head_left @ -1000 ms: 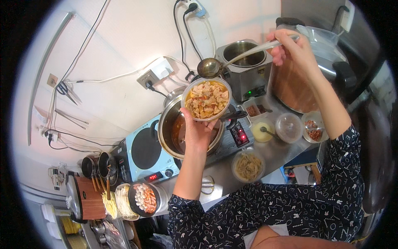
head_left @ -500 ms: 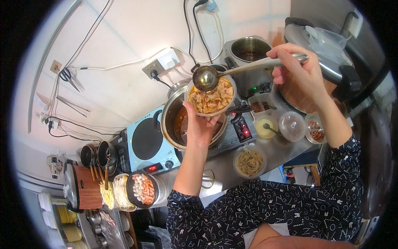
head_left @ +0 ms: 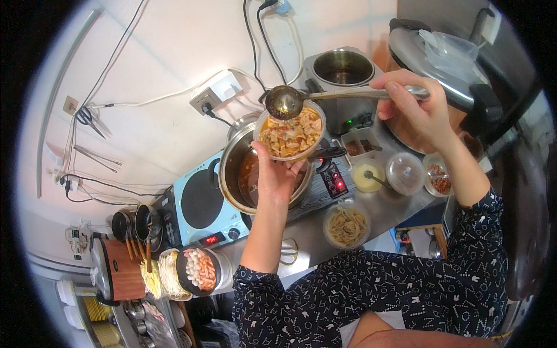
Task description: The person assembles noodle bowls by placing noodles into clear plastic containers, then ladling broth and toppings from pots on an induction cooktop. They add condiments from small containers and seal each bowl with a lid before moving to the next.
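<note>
Nearest to the person, one round container of noodles stands on the steel counter. Beyond it, the left hand grasps one clear bowl of food from below, fingers curled on its base, above the one pot of red broth. Three small cups stand at the right. The right hand is clenched around the handle of one ladle, whose cup touches the bowl's far rim. Compared with half a second ago, the ladle sits slightly farther toward that rim, and the bowl is still held over the pot.
</note>
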{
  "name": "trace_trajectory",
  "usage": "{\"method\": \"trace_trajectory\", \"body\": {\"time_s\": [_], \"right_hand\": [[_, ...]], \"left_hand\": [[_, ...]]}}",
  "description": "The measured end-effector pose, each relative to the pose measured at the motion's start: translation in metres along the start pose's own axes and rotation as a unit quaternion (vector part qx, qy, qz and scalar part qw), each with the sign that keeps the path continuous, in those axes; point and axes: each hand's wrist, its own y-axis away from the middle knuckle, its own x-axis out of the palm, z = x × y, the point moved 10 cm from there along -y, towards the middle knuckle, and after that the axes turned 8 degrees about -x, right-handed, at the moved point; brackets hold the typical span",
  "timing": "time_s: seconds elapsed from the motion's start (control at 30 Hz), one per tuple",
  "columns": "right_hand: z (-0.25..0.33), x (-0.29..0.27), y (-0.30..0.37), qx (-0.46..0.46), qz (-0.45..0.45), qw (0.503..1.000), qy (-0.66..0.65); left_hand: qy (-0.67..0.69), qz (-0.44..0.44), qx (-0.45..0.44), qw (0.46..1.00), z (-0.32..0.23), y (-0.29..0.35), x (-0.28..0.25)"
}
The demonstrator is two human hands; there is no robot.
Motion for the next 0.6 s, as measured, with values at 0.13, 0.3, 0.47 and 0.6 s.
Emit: {"method": "trace_trajectory", "body": {"time_s": [0.13, 0.3, 0.47, 0.6], "right_hand": [[-0.019, -0.028, 0.003, 0.033, -0.074, 0.996, -0.027], [-0.083, -0.089, 0.008, 0.112, -0.223, 0.967, -0.047], [-0.154, -0.090, 0.000, 0.128, -0.162, 0.977, 0.060], [-0.165, -0.072, -0.010, -0.007, -0.019, 0.944, 0.330]], "left_hand": [[0.001, -0.002, 0.012, 1.000, -0.003, -0.004, -0.001], [-0.006, 0.020, 0.028, 0.999, -0.011, 0.005, 0.005], [0.042, 0.012, 0.032, 0.999, -0.018, 0.028, 0.003], [0.015, 0.012, 0.061, 0.998, -0.027, 0.063, -0.002]]}}
